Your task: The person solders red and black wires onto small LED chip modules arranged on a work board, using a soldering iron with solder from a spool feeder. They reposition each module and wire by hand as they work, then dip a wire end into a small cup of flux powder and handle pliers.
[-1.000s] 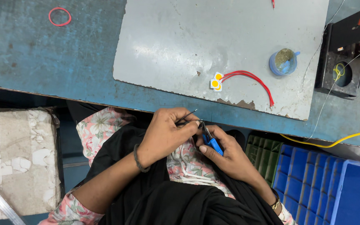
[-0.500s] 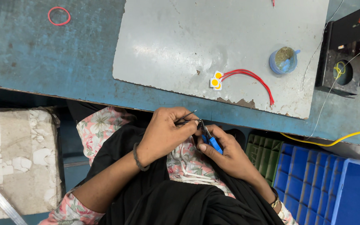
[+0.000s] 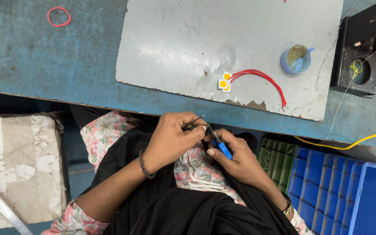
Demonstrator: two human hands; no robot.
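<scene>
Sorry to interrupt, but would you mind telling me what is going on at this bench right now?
A seated person works over their lap, just below the edge of the blue workbench. The left hand pinches thin metal tweezers, and the right hand holds a small blue-handled tool; the tips meet between the hands on something too small to make out. On the grey mat lie red wires with small yellow-and-white parts and a little blue pot.

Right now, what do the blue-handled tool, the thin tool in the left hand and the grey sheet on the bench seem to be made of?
Blue-handled tool in the right hand: the grip looks like smooth plastic, its tip dark metal. Thin tool in the left hand: probably metal, slim, dark, slightly shiny. Grey sheet: perhaps painted board; chipped edges show brown beneath, so the core is uncertain.
</scene>
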